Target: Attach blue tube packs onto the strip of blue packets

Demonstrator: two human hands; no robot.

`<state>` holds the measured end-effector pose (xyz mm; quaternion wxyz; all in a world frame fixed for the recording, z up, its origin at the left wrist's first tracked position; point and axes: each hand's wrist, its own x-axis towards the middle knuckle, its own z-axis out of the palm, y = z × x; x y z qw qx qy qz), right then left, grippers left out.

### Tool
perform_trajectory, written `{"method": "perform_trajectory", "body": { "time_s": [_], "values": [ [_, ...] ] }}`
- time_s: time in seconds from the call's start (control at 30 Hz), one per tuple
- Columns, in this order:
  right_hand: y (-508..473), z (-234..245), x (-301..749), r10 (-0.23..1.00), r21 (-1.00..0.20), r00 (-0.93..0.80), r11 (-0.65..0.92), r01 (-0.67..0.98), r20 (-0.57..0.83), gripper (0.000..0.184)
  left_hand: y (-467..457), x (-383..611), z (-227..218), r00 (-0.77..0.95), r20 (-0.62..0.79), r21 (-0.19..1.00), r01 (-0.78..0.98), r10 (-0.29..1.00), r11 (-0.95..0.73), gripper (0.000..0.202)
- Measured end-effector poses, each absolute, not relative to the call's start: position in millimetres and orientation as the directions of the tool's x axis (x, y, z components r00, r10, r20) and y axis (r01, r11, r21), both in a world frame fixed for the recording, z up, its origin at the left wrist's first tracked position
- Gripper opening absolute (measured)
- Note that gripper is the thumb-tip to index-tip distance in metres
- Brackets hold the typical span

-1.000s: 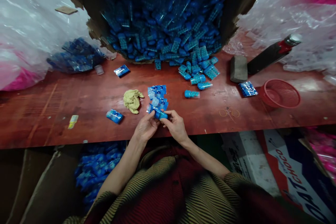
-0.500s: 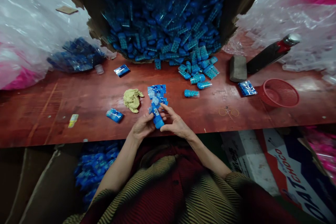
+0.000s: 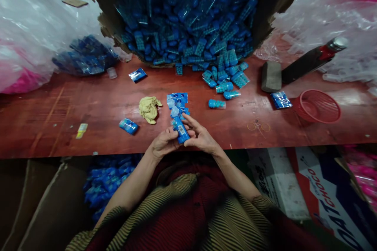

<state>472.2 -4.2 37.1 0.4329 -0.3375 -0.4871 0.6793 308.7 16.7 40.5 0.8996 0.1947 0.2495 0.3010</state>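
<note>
My left hand and my right hand meet at the near edge of the red table. Together they grip a small blue container in a clear wrapper, held upright between the fingers. Just beyond it lies a little stack of blue wrappers. A crumpled yellow cloth rests to the left of that stack. One wrapped blue container lies further left on the table.
A torn cardboard box at the back spills several blue containers onto the table. A red mesh basket, a grey block and a dark bottle stand right. Plastic bags flank both sides. A box of blue packets sits under the table.
The blue container went from lying sideways between my hands to standing upright. My right fingers spread, then closed on it again. The view shifted slightly.
</note>
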Motion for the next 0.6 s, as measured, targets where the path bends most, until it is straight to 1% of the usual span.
{"method": "perform_trajectory", "body": {
  "time_s": [0.1, 0.2, 0.3, 0.37, 0.47, 0.53, 0.6],
  "values": [
    [-6, 35, 472, 0.935, -0.969, -0.354, -0.112, -0.221, -0.028, 0.081, 11, 316, 42, 0.625, -0.39, 0.502, -0.471, 0.676, 0.725, 0.034],
    [-9, 35, 470, 0.974, -0.994, -0.226, -0.011, -0.109, 0.014, 0.064, 7, 325, 46, 0.511, -0.474, 0.506, -0.508, 0.717, 0.697, 0.027],
    [-9, 35, 470, 0.987, -0.997, -0.15, 0.057, -0.049, 0.064, 0.058, 2, 330, 51, 0.427, -0.496, 0.528, -0.543, 0.756, 0.653, 0.023],
    [-9, 33, 471, 0.986, -0.998, -0.163, 0.037, -0.057, 0.046, 0.059, 0, 331, 53, 0.416, -0.487, 0.55, -0.538, 0.768, 0.639, 0.024],
    [-8, 28, 471, 0.972, -0.993, -0.235, -0.026, -0.114, 0.001, 0.06, -2, 330, 52, 0.384, -0.502, 0.574, -0.522, 0.775, 0.631, 0.026],
    [-7, 23, 469, 0.954, -0.988, -0.299, -0.044, -0.148, 0.003, 0.06, -1, 326, 49, 0.306, -0.525, 0.597, -0.532, 0.794, 0.6, 0.025],
    [-7, 18, 467, 0.946, -0.99, -0.325, -0.039, -0.136, 0.007, 0.058, 2, 316, 46, 0.187, -0.542, 0.643, -0.535, 0.819, 0.548, 0.022]
  ]
}}
